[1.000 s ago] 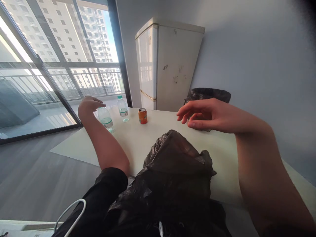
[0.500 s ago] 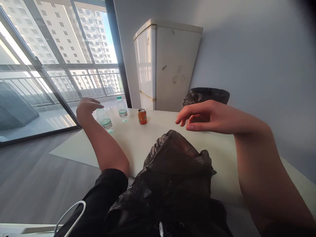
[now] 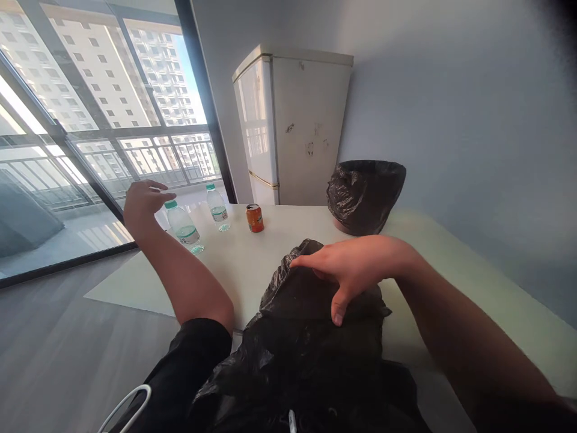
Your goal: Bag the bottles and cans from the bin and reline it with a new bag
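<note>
My right hand (image 3: 356, 264) is over the mouth of a black plastic bag (image 3: 311, 337) in front of me, its fingers stretched out and the thumb apart. The fingertips overlap the bag's rim, and whether they touch it I cannot tell. My left hand (image 3: 146, 204) hovers at the table's left side, bent at the wrist with the fingers loosely extended. Nearest to it is a clear plastic bottle (image 3: 184, 227) with a green cap; the hand holds nothing. Behind stand a second such bottle (image 3: 218, 210) and an orange drink can (image 3: 255, 218).
A bin lined with a black bag (image 3: 365, 195) stands on the far right of the white table (image 3: 225, 270). Beyond the table are a white fridge (image 3: 311, 120) and a glass balcony door (image 3: 103, 132). A white cable (image 3: 146, 391) lies near my left arm.
My right hand has moved down and toward me, from above the table to over the bag's mouth. The lined bin now shows more fully. My left hand has shifted slightly left.
</note>
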`<control>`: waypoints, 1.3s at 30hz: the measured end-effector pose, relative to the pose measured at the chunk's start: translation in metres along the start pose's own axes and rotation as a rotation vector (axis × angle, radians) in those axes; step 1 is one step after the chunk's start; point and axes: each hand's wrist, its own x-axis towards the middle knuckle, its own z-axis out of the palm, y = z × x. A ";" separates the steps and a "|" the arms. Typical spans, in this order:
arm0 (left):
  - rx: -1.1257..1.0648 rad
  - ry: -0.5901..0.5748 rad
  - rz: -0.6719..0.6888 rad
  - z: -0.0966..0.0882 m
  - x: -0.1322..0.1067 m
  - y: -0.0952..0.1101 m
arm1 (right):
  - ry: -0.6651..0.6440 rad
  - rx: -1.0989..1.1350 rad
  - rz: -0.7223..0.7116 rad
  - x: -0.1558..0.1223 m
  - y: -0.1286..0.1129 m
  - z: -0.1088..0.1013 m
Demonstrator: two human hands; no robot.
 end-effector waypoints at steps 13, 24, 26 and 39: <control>-0.582 0.168 0.870 0.003 -0.088 0.117 | 0.707 0.153 -0.023 0.017 0.022 -0.022; 0.126 -1.169 1.264 0.064 -0.171 0.195 | 1.317 0.329 0.003 0.012 0.063 -0.036; 0.126 -1.277 1.371 0.074 -0.177 0.199 | 1.299 0.316 -0.021 0.011 0.066 -0.037; 0.209 -1.311 1.514 0.056 -0.196 0.204 | 1.234 0.246 0.038 0.005 0.060 -0.038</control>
